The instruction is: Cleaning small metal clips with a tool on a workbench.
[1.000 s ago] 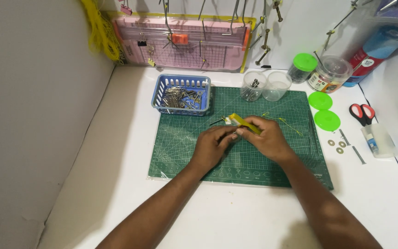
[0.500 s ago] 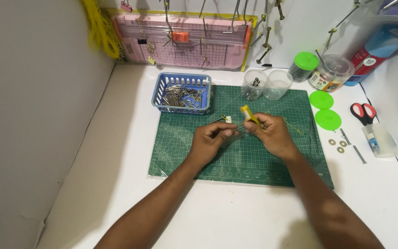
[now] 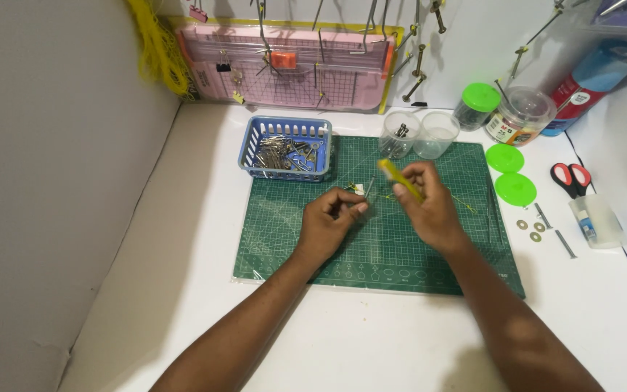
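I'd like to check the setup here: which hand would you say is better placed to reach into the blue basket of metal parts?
Probably the left hand: it lies just below the blue basket and pinches only a small white-tipped piece, while the right hand sits farther away gripping a yellow tool.

I have a single view, from the camera on the person's head, looking steeply down and forward over the green cutting mat (image 3: 379, 247), which sits at the centre of my frame. I sit close, about arm's reach above it: both forearms enter from the bottom edge below the mat, and the wall just beyond the mat closes off the top. With one view, nothing overlaps.
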